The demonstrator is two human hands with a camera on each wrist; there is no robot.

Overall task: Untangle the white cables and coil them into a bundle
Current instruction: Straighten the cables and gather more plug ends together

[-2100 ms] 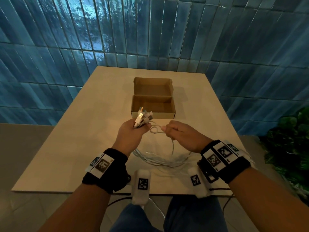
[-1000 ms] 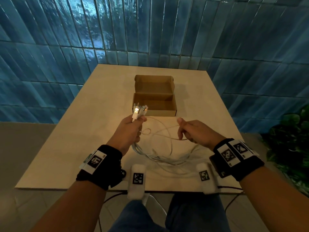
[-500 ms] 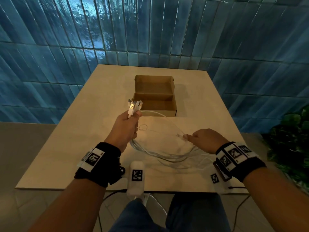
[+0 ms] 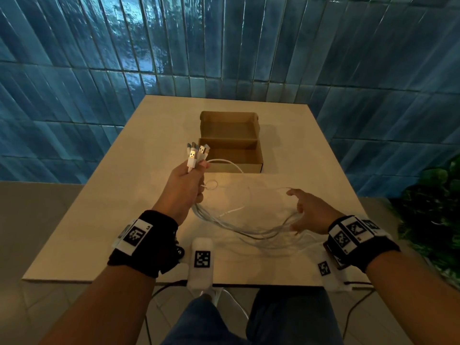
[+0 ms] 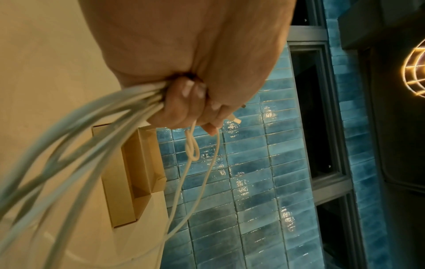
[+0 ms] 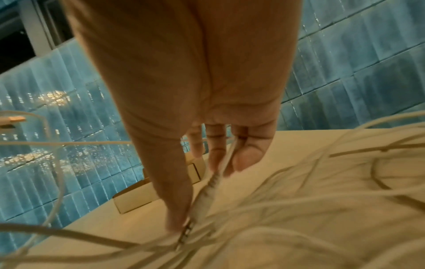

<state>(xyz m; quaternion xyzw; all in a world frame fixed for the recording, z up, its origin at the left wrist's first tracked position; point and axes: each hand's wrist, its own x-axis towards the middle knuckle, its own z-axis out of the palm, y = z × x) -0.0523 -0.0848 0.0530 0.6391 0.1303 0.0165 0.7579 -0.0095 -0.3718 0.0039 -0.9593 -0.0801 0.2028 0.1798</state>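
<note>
A pale beige table (image 4: 104,220) stands against a wall of glossy blue tiles (image 4: 224,46) laid in tall narrow courses, the glaze catching warm highlights; grey floor (image 4: 37,207) shows to the left of the tabletop and a leafy green plant (image 4: 433,207) sits off its right edge. Near the middle of the table, toward the wall, rests an open cardboard box (image 4: 231,158) with its lid flap standing up behind it. The left hand (image 4: 185,188) is raised above the surface, fingers curled tight round a bunch of white cables (image 4: 239,227), whose USB plugs (image 4: 196,151) stick up out of the fist (one small loop dangles just beside the knuckles). From that fist the strands sag down and spread in loose arcs across the near half of the table toward the right hand (image 4: 310,212). That hand hovers low with its fingers (image 6: 216,154) straight and spread; one cable end runs between two of them and past the thumb, but whether it is actually pinched cannot be told through the blur. A dark-framed window (image 5: 317,112) and a glowing wire lamp (image 5: 414,69) show in the left wrist view.
</note>
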